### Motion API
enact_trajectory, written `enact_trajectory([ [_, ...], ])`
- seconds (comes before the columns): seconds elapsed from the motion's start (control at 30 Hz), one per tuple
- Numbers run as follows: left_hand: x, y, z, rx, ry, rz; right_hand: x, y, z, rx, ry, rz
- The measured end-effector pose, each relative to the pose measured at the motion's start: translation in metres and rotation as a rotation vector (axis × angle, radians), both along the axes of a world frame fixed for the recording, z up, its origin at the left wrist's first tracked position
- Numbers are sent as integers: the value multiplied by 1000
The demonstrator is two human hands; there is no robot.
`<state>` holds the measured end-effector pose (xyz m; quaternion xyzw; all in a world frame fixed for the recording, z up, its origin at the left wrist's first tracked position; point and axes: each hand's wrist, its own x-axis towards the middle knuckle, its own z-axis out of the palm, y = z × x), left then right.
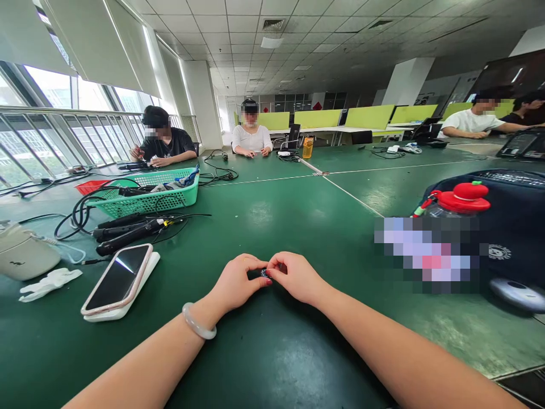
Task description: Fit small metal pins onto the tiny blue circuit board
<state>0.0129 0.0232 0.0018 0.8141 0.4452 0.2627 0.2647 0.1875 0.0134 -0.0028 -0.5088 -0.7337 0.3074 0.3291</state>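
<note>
My left hand (239, 279) and my right hand (297, 277) meet just above the green tabletop (272, 216) in the middle of the view. Between their fingertips is a small dark object (265, 273) with pale specks, too small and too covered to name. Thumb and fingers of the left hand close on its left side. The right hand pinches at its right side, and red nails show there. A pale bangle circles my left wrist.
At left are a phone (119, 277) on a white slab, black handheld tools (131, 230) with cables, a green basket (174, 196), a crumpled tissue (50, 284) and a cream pouch (25, 250). A red-lidded bottle (464, 199), dark bag (511, 216) and mouse (517, 294) stand right. Several people sit beyond.
</note>
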Motion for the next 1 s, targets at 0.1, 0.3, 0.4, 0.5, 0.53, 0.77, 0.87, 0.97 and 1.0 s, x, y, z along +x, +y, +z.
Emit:
enact_trajectory([
  [0.1,-1,1,-2,3,-10,4,-1,0,0,5,11,-3],
  [0.3,-1,2,-2,2,-16,5,0,0,0,-2,24,-7],
  [0.4,-1,2,-1,9,-14,-4,-1,0,-1,-4,22,-13],
  [0.5,-1,2,-1,13,-7,-7,-2,0,-3,-10,38,-29],
  [0.53,-1,2,-1,12,-6,-7,-2,0,-3,-18,50,-34],
  [0.77,-1,2,-1,-11,-6,22,2,6,-2,-126,179,-47],
  [0.87,-2,4,-1,-48,-28,53,5,8,-2,-85,161,-73],
  [0.97,-3,5,-2,-105,-80,63,4,7,-3,-76,145,-61],
  [1.0,-3,6,-2,-120,-99,62,3,6,-3,-65,130,-58],
])
